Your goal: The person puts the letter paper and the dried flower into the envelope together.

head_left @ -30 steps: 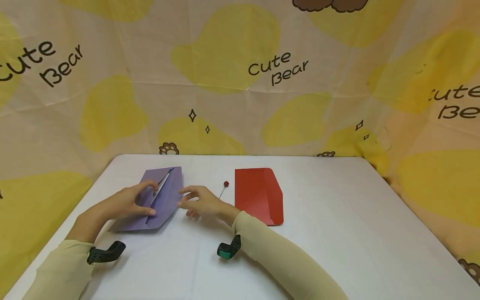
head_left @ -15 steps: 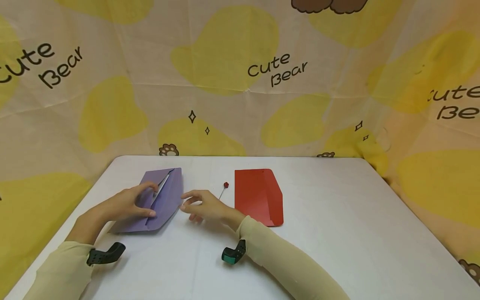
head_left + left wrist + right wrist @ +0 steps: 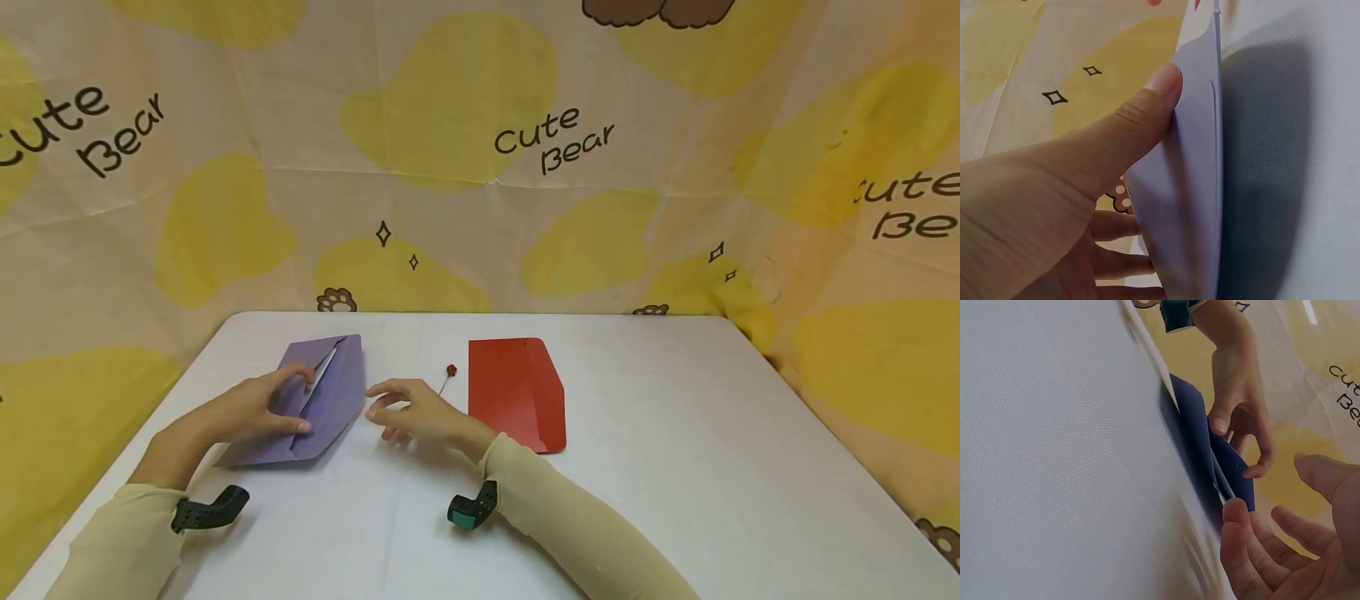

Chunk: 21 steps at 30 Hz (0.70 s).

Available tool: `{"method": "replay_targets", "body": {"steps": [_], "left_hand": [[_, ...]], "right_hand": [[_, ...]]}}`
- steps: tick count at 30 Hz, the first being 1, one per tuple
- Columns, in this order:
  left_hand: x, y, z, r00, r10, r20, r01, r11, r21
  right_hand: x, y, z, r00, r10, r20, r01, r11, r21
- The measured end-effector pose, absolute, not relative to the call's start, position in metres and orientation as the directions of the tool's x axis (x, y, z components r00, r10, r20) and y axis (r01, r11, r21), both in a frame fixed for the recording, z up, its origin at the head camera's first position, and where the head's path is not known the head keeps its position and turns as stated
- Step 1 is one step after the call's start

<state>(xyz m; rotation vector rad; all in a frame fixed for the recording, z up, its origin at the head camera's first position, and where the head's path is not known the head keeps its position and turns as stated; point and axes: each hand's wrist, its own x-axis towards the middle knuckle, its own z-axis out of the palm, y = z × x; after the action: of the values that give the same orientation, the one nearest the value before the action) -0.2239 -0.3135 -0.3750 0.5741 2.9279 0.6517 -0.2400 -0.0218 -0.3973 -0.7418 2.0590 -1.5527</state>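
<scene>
A purple envelope (image 3: 343,392) lies at the table's left, its pocket gaping along a slanting slit where white shows. My left hand (image 3: 243,408) grips it across the pocket, thumb and index finger set apart along the slit's edge. In the left wrist view the thumb rests on the envelope's purple paper (image 3: 1191,162), which stands off the table. Just right of the envelope is my right hand (image 3: 420,412), fingers loosely bent and holding nothing. Behind its wrist, a thin stick with a red flower-shaped top (image 3: 451,370) is partly hidden.
A red envelope (image 3: 501,387) lies flat right of the stick, its lower edge partly behind the right forearm. The white table (image 3: 660,433) ends at a patterned yellow and beige cloth (image 3: 450,100). Each wrist wears a black band (image 3: 212,510).
The right hand has drawn slightly to the right, away from the purple envelope's edge. The left hand and its grip look the same.
</scene>
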Motion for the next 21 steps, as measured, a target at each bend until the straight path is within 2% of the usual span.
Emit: {"method": "replay_targets", "body": {"steps": [21], "left_hand": [[-0.2213,-0.3115,-0.3718,-0.925,0.379,-0.012,0.340,0.844,0.415]], "right_hand": [[-0.2470,-0.0111,-0.3977,-0.765,-0.641,-0.055,-0.133,0.241,-0.961]]}}
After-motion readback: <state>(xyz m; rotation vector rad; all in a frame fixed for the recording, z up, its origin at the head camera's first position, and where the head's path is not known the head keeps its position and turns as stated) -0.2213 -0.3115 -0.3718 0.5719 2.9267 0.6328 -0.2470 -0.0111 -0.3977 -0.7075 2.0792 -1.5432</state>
